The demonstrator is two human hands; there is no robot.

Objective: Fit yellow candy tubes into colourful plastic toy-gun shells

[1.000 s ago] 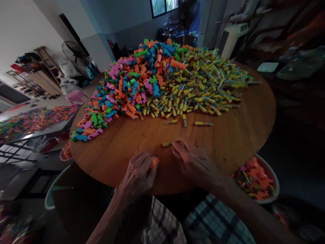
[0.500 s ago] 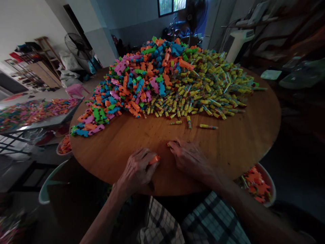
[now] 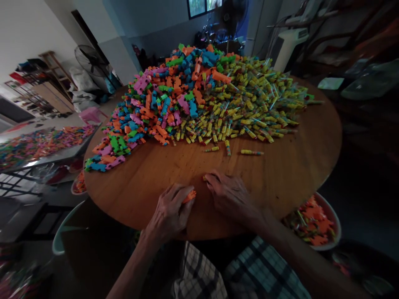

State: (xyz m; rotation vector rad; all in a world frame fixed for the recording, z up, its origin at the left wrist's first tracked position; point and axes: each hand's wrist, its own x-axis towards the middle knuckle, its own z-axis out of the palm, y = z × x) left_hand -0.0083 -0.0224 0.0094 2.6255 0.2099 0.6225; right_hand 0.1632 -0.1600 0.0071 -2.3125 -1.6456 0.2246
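My left hand (image 3: 168, 209) is closed around an orange plastic toy piece (image 3: 190, 196), whose end pokes out between thumb and fingers near the table's front edge. Just right of it, my right hand (image 3: 230, 194) rests low over the wood, fingers pinching a small yellow tube with a red end (image 3: 204, 178); most of that tube is hidden. Beyond the hands lie three loose yellow tubes, one of them a tube pointing sideways (image 3: 252, 152). Behind these rise a heap of coloured plastic toy pieces (image 3: 152, 106) and a heap of clear-and-yellow tubes (image 3: 249, 106).
The round wooden table (image 3: 140, 182) carries both heaps. A basin (image 3: 338, 232) of orange pieces and tubes stands below its right edge, and a pale green tub (image 3: 57, 238) below its left. Another table with coloured pieces (image 3: 46, 143) is at the left.
The orange piece has turned slightly in my left hand, showing a more jagged end. My right hand keeps its pinch on the tube. The whole view has shifted a little.
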